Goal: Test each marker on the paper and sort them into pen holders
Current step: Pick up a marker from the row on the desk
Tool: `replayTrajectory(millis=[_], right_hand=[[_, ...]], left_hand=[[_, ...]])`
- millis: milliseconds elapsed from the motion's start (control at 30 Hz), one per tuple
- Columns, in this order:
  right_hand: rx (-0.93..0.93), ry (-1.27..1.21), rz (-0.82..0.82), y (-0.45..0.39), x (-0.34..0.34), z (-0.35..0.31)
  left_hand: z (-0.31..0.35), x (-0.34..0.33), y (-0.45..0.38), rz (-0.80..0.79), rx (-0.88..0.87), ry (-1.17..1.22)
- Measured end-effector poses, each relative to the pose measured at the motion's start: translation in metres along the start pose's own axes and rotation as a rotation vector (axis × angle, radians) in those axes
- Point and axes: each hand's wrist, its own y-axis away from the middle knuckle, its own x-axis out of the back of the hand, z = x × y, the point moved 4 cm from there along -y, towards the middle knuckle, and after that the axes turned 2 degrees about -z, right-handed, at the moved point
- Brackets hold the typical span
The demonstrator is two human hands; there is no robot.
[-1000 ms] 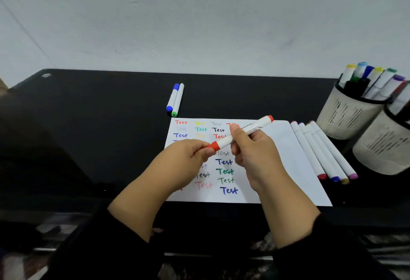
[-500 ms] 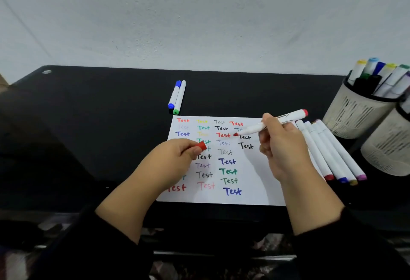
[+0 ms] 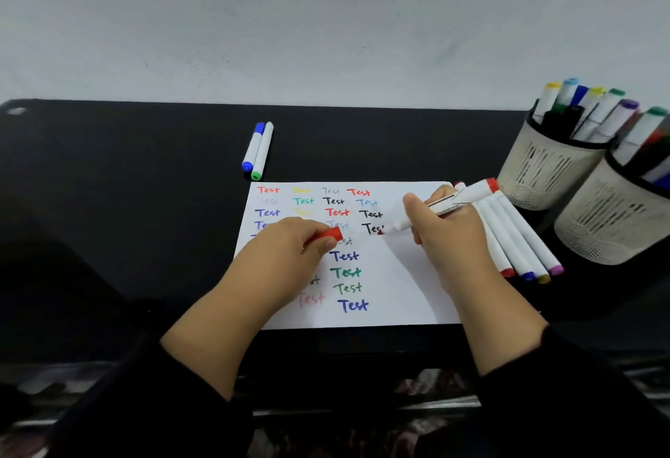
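Note:
A white paper (image 3: 406,298) covered with coloured "Test" words lies on the black table (image 3: 145,203). My right hand (image 3: 449,236) holds an uncapped red marker (image 3: 453,202), its tip touching the paper beside a black "Test". My left hand (image 3: 286,254) rests on the paper and pinches the red cap (image 3: 328,234). Several white markers (image 3: 518,240) lie side by side at the paper's right edge. Two mesh pen holders, one (image 3: 536,174) at the back and one (image 3: 609,225) nearer, stand at the far right with markers in them.
A blue marker (image 3: 252,147) and a green marker (image 3: 264,149) lie together on the table just behind the paper. A pale wall (image 3: 326,22) rises behind the table. The table's front edge runs under my forearms.
My hands pulled the red cap off the marker. The right hand carried the marker to the right and lowered its tip onto the paper; the left hand stayed with the cap.

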Motion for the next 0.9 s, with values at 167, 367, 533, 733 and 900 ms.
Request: replayTrajectory(millis=[167,367,533,733,900], right_hand=[[0.042,0.069,-0.058,-0.001,-0.01,0.006],[0.074,0.107,-0.11,0.002,-0.014,0.005],[0.081,0.086,-0.054,0.0,-0.011,0.004],[0.08,0.108,-0.092,0.001,-0.012,0.004],[0.055,0.063,-0.019,-0.002,-0.006,0.007]], left_hand=[[0.001,-0.001,-0.004,-0.011,-0.006,-0.025],[0.0,-0.002,-0.006,-0.006,-0.01,-0.035],[-0.002,-0.002,-0.007,-0.013,0.011,-0.045],[-0.003,-0.003,-0.008,-0.017,0.007,-0.052],[-0.004,-0.002,-0.007,-0.008,0.0,-0.044]])
